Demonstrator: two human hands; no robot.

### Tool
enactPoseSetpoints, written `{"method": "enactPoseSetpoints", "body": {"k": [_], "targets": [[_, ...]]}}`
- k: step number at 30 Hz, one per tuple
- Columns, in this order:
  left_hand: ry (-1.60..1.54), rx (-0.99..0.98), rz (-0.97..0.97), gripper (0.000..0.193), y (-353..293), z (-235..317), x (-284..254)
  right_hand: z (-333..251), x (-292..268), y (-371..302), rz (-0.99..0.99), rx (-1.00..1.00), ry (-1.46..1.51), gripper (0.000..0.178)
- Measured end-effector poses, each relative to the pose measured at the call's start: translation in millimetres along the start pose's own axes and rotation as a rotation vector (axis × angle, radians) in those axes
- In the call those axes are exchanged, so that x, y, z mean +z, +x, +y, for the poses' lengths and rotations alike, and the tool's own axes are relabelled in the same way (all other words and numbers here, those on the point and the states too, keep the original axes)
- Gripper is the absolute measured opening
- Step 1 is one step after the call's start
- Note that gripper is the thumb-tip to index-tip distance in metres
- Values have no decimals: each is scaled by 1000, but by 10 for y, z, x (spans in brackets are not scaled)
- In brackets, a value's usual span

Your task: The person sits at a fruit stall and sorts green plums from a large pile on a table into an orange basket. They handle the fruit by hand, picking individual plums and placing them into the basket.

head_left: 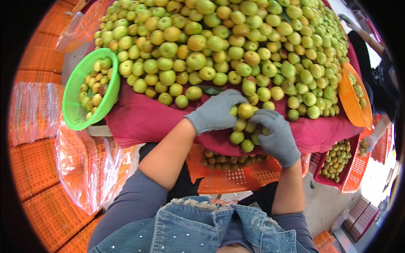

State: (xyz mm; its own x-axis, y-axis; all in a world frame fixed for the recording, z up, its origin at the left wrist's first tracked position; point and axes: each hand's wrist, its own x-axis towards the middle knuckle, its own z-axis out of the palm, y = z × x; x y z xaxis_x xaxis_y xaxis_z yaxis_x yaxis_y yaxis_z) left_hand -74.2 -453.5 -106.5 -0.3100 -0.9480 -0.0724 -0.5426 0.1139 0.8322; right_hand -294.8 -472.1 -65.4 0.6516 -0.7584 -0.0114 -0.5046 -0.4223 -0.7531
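Observation:
Both my hands wear grey gloves and meet at the near edge of a large heap of green-yellow jujubes (196, 61). My left hand (219, 110) curls its fingers against a few of the fruits. Just right of it, my right hand (276, 134) closes around more of them, its fingers bent inward. A yellowish jujube (245, 111) shows between the two hands. Below it, several greener jujubes (237, 137) cluster against the maroon cloth (143, 116) at the table edge. The palms and some of the held fruits are hidden.
A green basket (69, 99) holding fruit leans at the left, and an orange basket (356, 101) at the right. Under the table edge sits an orange crate (228, 183) with fruit. Stacked orange crates (36, 185) line the left. Another person's hand (370, 142) is at far right.

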Motion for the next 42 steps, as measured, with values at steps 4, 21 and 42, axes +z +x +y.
{"method": "enactPoseSetpoints", "body": {"k": [4,21,42], "targets": [[-174,-257,-612,46,-58,161,-30,95,-76,-191,-411,203,206,24],[-342,-345,226,35,69,12,-183,224,22,-64,364,126,-313,25],[-201,-428,193,40,53,6,-207,163,-115,-252,-343,353,1536,79]]}}
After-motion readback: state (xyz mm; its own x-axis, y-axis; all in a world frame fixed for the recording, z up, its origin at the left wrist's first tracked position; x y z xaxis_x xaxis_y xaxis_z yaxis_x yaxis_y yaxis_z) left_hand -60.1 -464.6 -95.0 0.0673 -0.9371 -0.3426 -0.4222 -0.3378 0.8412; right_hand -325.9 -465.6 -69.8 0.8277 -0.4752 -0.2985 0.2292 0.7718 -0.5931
